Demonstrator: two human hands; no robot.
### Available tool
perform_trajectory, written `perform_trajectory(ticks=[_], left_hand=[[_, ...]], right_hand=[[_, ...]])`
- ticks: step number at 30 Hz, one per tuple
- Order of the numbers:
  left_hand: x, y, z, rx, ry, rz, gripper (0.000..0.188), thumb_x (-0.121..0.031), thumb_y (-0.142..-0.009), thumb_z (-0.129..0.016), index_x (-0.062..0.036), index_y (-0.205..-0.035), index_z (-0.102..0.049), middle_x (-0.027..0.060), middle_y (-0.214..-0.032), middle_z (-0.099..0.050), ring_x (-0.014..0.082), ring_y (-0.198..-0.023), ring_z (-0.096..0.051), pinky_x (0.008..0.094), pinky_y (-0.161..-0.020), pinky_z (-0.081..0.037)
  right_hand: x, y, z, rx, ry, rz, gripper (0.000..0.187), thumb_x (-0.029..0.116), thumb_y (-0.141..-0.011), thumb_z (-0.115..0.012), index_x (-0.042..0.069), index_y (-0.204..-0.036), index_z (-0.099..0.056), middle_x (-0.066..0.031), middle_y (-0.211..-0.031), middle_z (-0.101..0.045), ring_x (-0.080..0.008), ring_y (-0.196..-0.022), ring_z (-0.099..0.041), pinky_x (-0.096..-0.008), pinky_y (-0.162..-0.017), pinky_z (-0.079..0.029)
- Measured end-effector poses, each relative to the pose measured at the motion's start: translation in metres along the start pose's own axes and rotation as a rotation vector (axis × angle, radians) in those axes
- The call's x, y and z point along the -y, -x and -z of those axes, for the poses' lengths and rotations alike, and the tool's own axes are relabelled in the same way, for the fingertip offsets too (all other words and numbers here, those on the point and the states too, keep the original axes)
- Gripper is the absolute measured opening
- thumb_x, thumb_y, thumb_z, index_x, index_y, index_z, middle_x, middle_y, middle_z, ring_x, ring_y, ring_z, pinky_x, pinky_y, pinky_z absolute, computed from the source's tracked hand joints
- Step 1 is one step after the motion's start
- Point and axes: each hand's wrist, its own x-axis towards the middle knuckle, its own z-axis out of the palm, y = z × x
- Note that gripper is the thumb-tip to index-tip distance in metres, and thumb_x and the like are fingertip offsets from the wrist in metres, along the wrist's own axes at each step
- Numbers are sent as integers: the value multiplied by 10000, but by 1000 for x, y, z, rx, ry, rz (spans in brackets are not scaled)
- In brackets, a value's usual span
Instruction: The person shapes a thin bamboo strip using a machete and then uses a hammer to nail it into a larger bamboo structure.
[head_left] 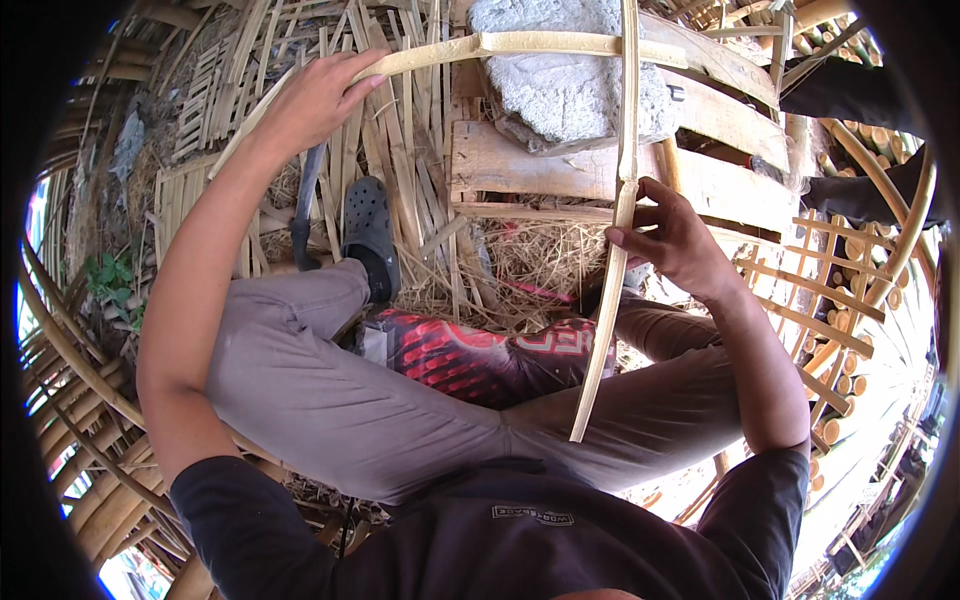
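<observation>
My left hand (322,98) is closed on a pale split bamboo strip (430,56) that reaches rightward over a rough grey stone block (560,98). A joint shows partway along this strip. My right hand (672,242) pinches a second bamboo strip (628,115) between thumb and fingers. That one stands lengthwise in view, its near end above my right thigh. Over the right part of the stone the two strips cross; whether they touch there I cannot tell.
Wooden planks (520,165) bear the stone. Loose bamboo slats (380,150) and dry straw litter the ground. Near my dark clog (370,225) is a dark curved tool (303,215). A red and black cloth (450,350) lies between my legs. Stacked bamboo and a lattice (815,300) are right.
</observation>
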Motion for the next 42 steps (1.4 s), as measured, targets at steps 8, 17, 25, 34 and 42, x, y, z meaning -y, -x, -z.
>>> perform_trajectory(ticks=[8, 17, 25, 34, 42], left_hand=[[-1, -1, 7, 26, -30, 36, 410, -327, -1050, -512, -97, -1383, -578, 185, -1276, -644, 392, -1136, -615, 457, -982, -488], [9, 1, 6, -92, -59, -46, 391, -317, -1033, -546, -113, -1361, -602, 175, -1209, -664, 387, -1055, -641, 458, -914, -516], [8, 1, 11, 7, -20, -11, 408, -302, -1046, -527, -103, -1400, -568, 180, -1306, -631, 380, -1184, -595, 445, -1008, -477], [5, 2, 13, 15, -58, 21, 427, -315, -1047, -523, -110, -1421, -551, 183, -1310, -630, 379, -1192, -597, 450, -1018, -475], [7, 1, 10, -27, -56, -7, 448, -364, -1043, -516, -101, -1403, -559, 195, -1300, -635, 390, -1174, -608, 464, -1009, -484]], right_hand=[[-14, -4, 4, -35, 28, 47, 444, 113, -944, -714, -73, -1260, -464, -219, -1060, -700, -209, -910, -701, -308, -681, -575], [-21, -2, 0, -125, 141, 201, 853, 78, -932, -711, 60, -1566, -141, -239, -1014, -705, -193, -826, -708, -315, -690, -565], [-16, 1, -10, -168, 258, 286, 1008, 41, -911, -709, 132, -1622, 0, -192, -867, -712, -196, -690, -685, -341, -631, -555], [-12, 0, -4, -128, 372, 270, 966, 20, -894, -693, 135, -1631, -80, -202, -811, -701, -212, -591, -634, -376, -604, -536], [-19, -4, -3, -124, 387, 324, 976, 21, -877, -687, 126, -1628, -74, -230, -813, -702, -338, -705, -691, -438, -729, -558]])
